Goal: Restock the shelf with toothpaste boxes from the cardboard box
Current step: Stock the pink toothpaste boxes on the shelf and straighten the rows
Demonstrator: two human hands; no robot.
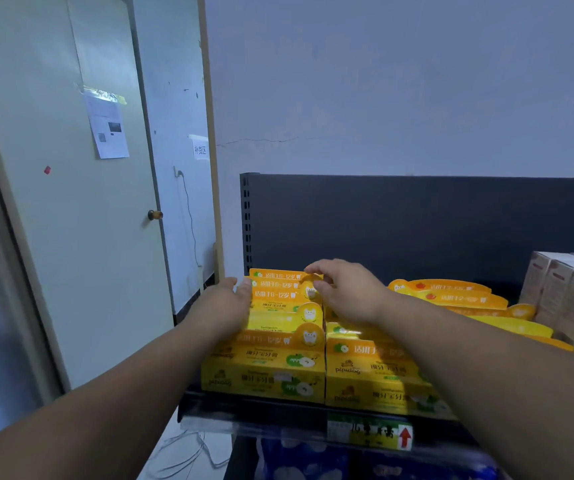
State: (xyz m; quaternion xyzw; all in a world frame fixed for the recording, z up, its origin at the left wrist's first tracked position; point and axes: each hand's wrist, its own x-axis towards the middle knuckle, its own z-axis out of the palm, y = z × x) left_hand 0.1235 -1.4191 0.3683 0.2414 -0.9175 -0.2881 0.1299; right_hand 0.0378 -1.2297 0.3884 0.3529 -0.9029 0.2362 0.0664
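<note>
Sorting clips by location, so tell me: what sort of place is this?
Probably a shop or its stockroom: a black display shelf, rows of yellow toothpaste boxes, and a label on its front edge.

Yellow toothpaste boxes (271, 344) stood packed in rows on the dark shelf (254, 408), hang tabs up. One row sat between the hands, its side against the flat left hand (230, 303). A rear tab was pinched by the right hand (344, 292). Another row lay under that forearm.
</note>
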